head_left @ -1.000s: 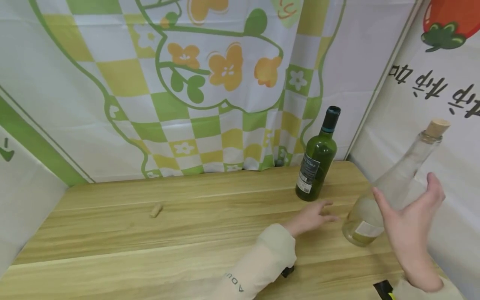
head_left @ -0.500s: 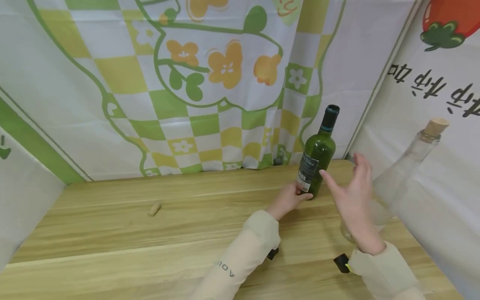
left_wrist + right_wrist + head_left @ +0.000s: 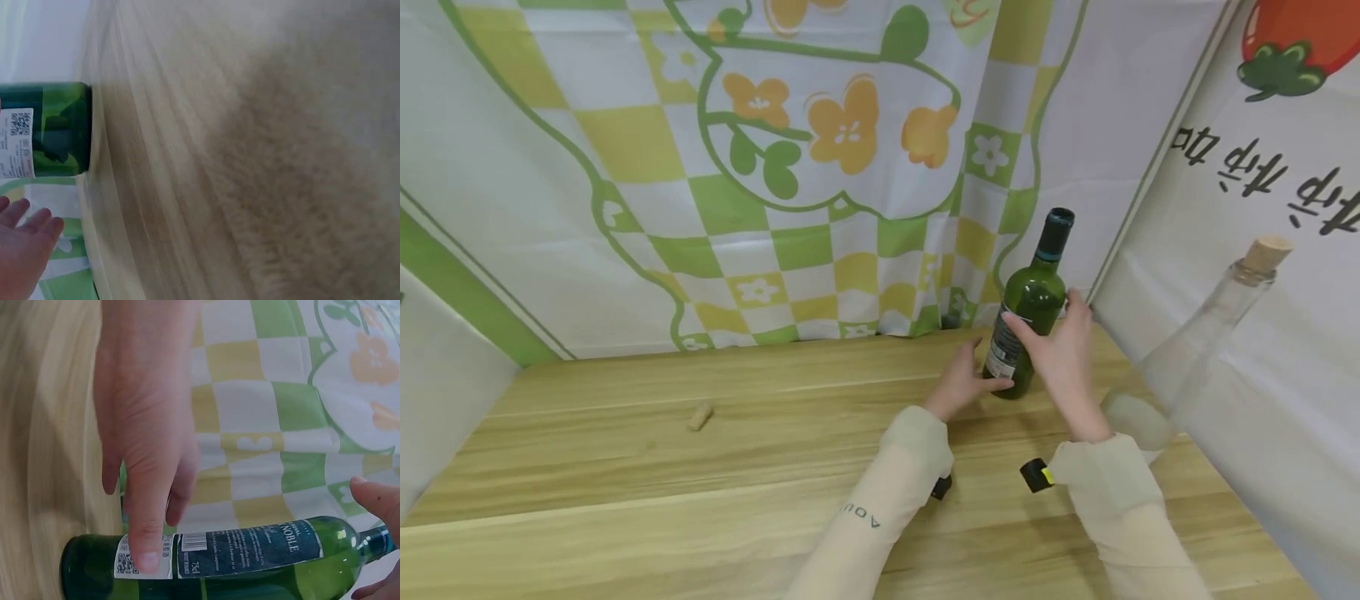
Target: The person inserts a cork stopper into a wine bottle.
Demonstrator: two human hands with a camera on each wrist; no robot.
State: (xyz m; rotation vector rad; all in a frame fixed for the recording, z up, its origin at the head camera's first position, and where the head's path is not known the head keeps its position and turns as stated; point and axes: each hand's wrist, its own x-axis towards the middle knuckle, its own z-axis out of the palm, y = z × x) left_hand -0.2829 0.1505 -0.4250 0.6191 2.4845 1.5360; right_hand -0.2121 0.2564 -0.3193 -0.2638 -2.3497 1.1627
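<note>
A person wears cream sleeves (image 3: 842, 554) with wide, pale cuffs (image 3: 1108, 471), dark lettering (image 3: 860, 515) marking the left forearm.

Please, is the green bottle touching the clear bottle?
Apart. The head view shows bare table and the right hand between the green bottle and the clear bottle.

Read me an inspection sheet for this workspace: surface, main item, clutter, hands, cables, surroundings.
Surface: wood-grain table.
Job's things: green bottle, upright on the table, between the hands.
Clutter: clear bottle, corked, at the right; loose cork lying at the left.
Hands: left hand, thumb over the white label; right hand, spread about the upper half; firm grip unclear.
Cables: nothing seen.
Surroundings: checked curtain behind; red fruit print at the right.
</note>
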